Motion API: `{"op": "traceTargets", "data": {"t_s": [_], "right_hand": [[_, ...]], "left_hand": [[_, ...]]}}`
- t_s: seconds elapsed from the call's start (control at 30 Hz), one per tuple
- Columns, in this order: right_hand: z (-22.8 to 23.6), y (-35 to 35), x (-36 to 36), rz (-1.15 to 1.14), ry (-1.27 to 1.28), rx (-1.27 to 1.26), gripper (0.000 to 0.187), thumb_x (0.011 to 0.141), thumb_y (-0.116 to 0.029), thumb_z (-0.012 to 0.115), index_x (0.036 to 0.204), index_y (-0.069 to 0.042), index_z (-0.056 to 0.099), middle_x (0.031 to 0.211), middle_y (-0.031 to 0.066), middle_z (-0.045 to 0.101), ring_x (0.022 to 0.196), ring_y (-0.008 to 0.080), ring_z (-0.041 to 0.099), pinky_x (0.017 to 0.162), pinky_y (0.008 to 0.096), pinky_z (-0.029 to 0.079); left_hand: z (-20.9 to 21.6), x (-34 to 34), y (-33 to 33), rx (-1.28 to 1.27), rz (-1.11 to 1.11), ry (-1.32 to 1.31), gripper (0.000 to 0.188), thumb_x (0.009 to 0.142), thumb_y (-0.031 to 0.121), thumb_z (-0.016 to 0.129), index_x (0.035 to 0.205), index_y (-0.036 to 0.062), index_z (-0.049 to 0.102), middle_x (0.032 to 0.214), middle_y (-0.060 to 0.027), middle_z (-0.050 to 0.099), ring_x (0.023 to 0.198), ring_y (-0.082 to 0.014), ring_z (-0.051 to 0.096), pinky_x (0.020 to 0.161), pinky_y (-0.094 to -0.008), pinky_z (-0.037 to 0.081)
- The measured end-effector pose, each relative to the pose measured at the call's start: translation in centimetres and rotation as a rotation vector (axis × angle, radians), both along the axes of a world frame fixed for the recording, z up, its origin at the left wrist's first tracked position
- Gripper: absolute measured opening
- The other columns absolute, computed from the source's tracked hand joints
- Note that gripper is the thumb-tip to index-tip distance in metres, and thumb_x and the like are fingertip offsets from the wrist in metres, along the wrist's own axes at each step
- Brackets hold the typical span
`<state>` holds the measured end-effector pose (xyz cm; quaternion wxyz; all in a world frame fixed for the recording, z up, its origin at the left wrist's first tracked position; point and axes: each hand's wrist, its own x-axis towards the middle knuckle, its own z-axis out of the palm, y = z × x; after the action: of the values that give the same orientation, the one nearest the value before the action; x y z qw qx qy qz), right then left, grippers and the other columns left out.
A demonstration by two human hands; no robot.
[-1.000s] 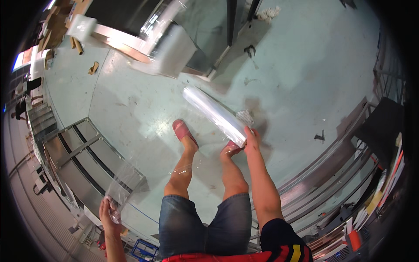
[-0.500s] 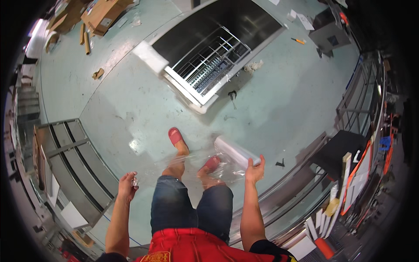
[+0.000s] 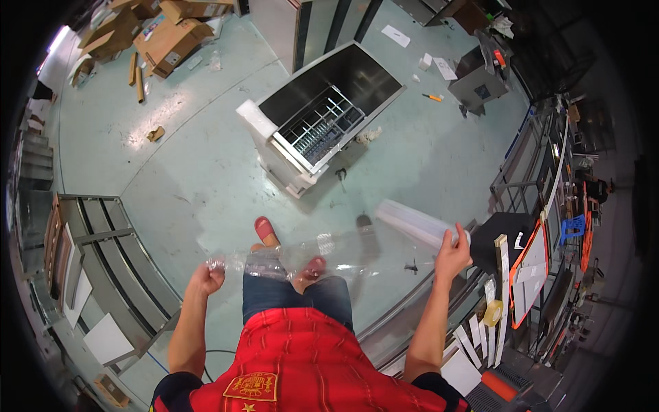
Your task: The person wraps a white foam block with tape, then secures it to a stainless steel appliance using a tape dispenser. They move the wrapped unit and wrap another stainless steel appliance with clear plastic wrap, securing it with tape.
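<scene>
A roll of transparent stretch film [image 3: 416,222] points away from my right hand [image 3: 454,257], which grips its near end. From the roll, a loose sheet of film [image 3: 305,255] spans leftward in front of my legs. My left hand [image 3: 209,277] is closed on the bunched end of that sheet. Ahead of me on the floor stands a steel cabinet [image 3: 287,163], its open top showing a wire rack [image 3: 322,127] inside. White foam padding [image 3: 257,119] covers one corner of the cabinet.
Metal frames with dark strips [image 3: 117,247] stand at my left. Cardboard boxes [image 3: 168,44] lie at the far left. To my right are a black panel [image 3: 504,237], white strips [image 3: 503,295] and a tape roll [image 3: 493,313]. An orange-handled tool [image 3: 432,97] lies beyond the cabinet.
My hands have moved farther apart, the right one going right with the roll. The film between them is stretched longer. My view has tilted up, showing more of the far floor.
</scene>
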<state>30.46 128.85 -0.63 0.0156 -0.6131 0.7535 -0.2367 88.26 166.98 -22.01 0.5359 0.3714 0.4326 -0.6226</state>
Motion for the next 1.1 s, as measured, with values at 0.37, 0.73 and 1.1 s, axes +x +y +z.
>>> {"op": "traceTargets", "data": {"t_s": [0.37,0.73,1.1], "right_hand": [[-1.8,-7.0,7.2,-0.086,0.018,0.077,0.041,0.096,-0.039,0.076,0.130,-0.017,0.079,0.119,0.0152,0.080,0.110,0.0340,0.074,0.104,0.0537,0.043],[-5.2,-3.5,19.0,-0.418,-0.043,0.234,0.042,0.093,-0.042,0.081,0.130,-0.023,0.080,0.117,0.0143,0.081,0.112,0.0350,0.076,0.110,0.0573,0.047],[-9.9,1.7,23.7,-0.611,-0.066,0.299,0.039,0.088,-0.038,0.086,0.122,-0.020,0.081,0.113,0.0168,0.081,0.104,0.0382,0.077,0.093,0.0500,0.058]], "left_hand": [[1.9,11.8,-23.7,-0.013,0.152,-0.238,0.025,0.113,0.013,0.043,0.108,0.0011,0.065,0.084,-0.0059,0.070,0.068,-0.0131,0.065,0.056,-0.0246,0.052],[0.2,26.5,-45.7,0.130,-0.258,-0.427,0.025,0.111,0.022,0.049,0.102,0.0122,0.070,0.089,0.0020,0.073,0.080,-0.0118,0.063,0.089,-0.0449,0.053],[-1.6,13.9,-57.7,-0.528,-1.379,-1.319,0.087,0.102,0.078,0.049,0.152,0.0084,0.064,0.150,-0.0232,0.065,0.142,-0.0377,0.058,0.120,-0.0484,0.043]]}}
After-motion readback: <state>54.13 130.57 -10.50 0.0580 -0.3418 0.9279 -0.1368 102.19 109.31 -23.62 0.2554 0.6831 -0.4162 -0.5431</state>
